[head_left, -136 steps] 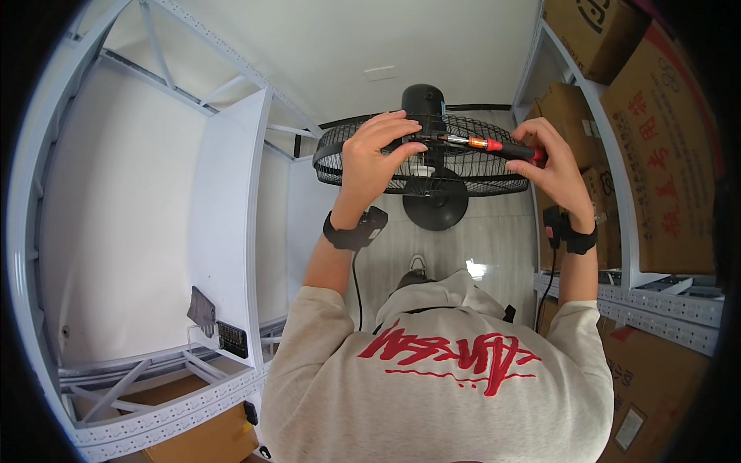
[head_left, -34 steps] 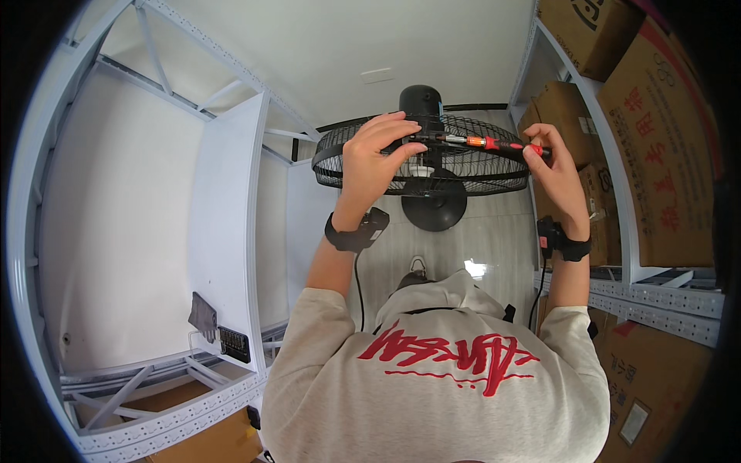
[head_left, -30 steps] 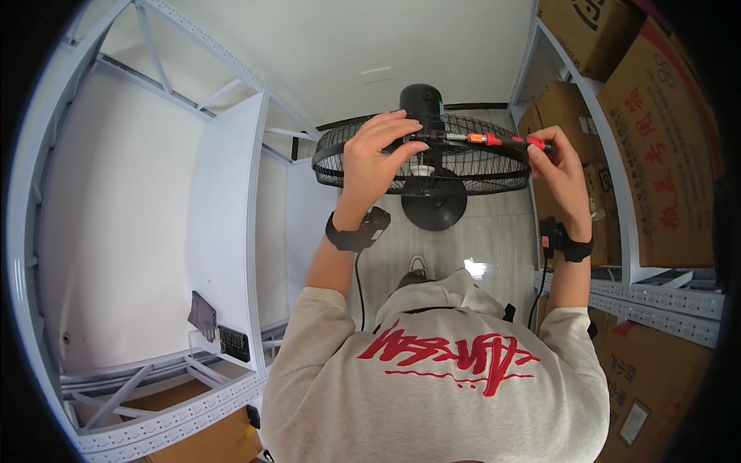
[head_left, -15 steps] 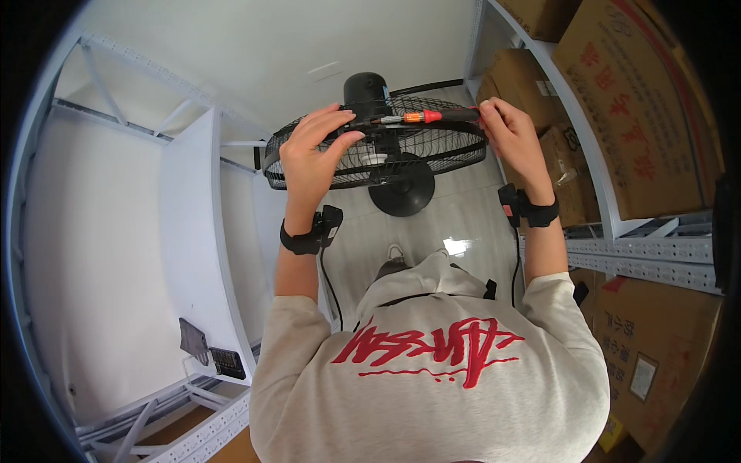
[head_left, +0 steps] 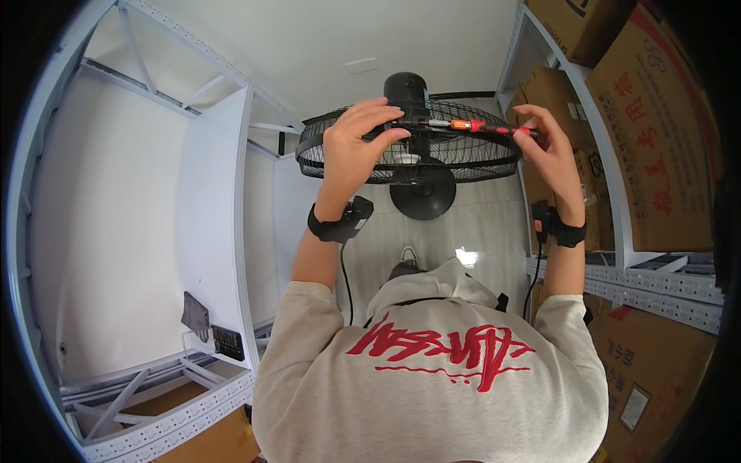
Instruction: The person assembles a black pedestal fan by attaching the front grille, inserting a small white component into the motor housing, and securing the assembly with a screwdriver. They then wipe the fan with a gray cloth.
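Head view: the fingers of the right hand grasp the end of a red-and-black screwdriver at the black fan; the left hand curls near its tip, whether gripping I cannot tell.

Soft, decent indoor light, but the fisheye bend was heavy and the floor had one hot spot.
Light was fairly even and cool, though I couldn't pin down the source; the glare patch blew out to plain white. The wall went flat grey, the white shelf panel on the left came out brighter, and the boxes on the right got murky toward the rim. The left shelf post bowed hard and the corners fell off to black. Focus held up okay around the screwdriver, but the black fan swallowed most of its shading.
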The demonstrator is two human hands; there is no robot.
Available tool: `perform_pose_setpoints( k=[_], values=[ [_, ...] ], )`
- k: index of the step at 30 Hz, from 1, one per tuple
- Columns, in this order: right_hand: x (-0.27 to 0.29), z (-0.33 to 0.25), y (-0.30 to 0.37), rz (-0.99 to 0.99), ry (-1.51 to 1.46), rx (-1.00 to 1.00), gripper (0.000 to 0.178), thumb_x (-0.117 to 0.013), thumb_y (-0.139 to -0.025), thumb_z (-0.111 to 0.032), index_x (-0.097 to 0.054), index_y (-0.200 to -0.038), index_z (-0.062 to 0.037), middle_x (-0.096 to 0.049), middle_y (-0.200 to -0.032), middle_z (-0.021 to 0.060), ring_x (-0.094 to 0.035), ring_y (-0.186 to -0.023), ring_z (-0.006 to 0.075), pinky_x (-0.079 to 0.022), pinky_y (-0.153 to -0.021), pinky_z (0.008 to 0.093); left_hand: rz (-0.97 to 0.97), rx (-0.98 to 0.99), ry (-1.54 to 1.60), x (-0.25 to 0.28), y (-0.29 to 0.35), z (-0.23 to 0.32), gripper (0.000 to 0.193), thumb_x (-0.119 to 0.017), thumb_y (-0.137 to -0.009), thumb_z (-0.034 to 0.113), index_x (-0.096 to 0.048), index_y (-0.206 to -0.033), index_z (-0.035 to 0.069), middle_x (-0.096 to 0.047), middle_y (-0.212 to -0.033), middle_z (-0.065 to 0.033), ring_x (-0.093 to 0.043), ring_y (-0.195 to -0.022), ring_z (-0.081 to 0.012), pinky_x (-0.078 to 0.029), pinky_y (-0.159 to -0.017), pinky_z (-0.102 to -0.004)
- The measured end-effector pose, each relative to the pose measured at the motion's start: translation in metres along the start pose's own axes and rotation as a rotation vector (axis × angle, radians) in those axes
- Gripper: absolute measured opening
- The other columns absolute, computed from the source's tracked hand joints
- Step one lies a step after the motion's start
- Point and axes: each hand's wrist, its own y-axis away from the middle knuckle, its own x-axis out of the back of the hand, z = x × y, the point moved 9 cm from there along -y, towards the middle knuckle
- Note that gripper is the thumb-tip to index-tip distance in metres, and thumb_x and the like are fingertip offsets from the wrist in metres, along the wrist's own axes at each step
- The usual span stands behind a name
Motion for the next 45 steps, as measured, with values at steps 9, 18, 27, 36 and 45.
perform_pose_setpoints(
  k=[9, 18, 27, 36, 45],
  values=[
    [0.006, 0.019, 0.000, -0.158, 0.037, -0.232, 0.019, -0.063, -0.102, -0.023, -0.064, -0.102, -0.0039, -0.049, -0.068, -0.0065, -0.044, -0.058, 0.0020, -0.033, -0.051, 0.0202, -0.004, -0.004, -0.022, -0.001, 0.000, 0.003, 0.026, -0.085, -0.075, 0.007, -0.079, -0.100, 0.003, -0.078, -0.103, -0.0088, -0.069, -0.115, -0.0262, -0.054, -0.096, -0.0359],
    [0.005, 0.024, -0.004, -0.189, -0.009, -0.210, 0.019, -0.063, -0.103, -0.024, -0.063, -0.102, -0.0044, -0.049, -0.067, -0.0075, -0.042, -0.056, 0.0006, -0.030, -0.049, 0.0200, -0.002, -0.018, -0.045, -0.002, 0.000, 0.007, 0.026, -0.085, -0.075, 0.007, -0.079, -0.099, 0.003, -0.078, -0.103, -0.0087, -0.069, -0.114, -0.0260, -0.054, -0.096, -0.0359],
    [0.005, 0.009, -0.004, -0.128, 0.000, -0.055, 0.023, -0.063, -0.103, -0.026, -0.063, -0.098, -0.0034, -0.049, -0.066, -0.0070, -0.041, -0.056, 0.0015, -0.031, -0.050, 0.0203, -0.007, -0.025, -0.047, -0.002, -0.001, 0.008, 0.025, -0.085, -0.075, 0.007, -0.079, -0.099, 0.003, -0.078, -0.104, -0.0091, -0.069, -0.114, -0.0259, -0.054, -0.096, -0.0360],
    [0.001, -0.004, -0.002, -0.077, -0.054, -0.007, 0.023, -0.063, -0.103, -0.027, -0.062, -0.100, -0.0034, -0.050, -0.067, -0.0064, -0.042, -0.055, 0.0020, -0.032, -0.050, 0.0207, -0.009, -0.020, -0.041, -0.002, -0.001, 0.007, 0.025, -0.085, -0.075, 0.008, -0.079, -0.099, 0.003, -0.078, -0.103, -0.0085, -0.069, -0.113, -0.0259, -0.054, -0.096, -0.0363],
    [0.007, 0.013, -0.001, -0.149, 0.068, -0.170, 0.022, -0.065, -0.101, -0.024, -0.061, -0.096, -0.0030, -0.048, -0.065, -0.0072, -0.041, -0.055, 0.0025, -0.032, -0.049, 0.0212, -0.003, -0.027, -0.040, -0.001, -0.001, 0.004, 0.025, -0.085, -0.075, 0.008, -0.079, -0.098, 0.003, -0.078, -0.102, -0.0079, -0.069, -0.114, -0.0260, -0.054, -0.095, -0.0366]
  ],
)
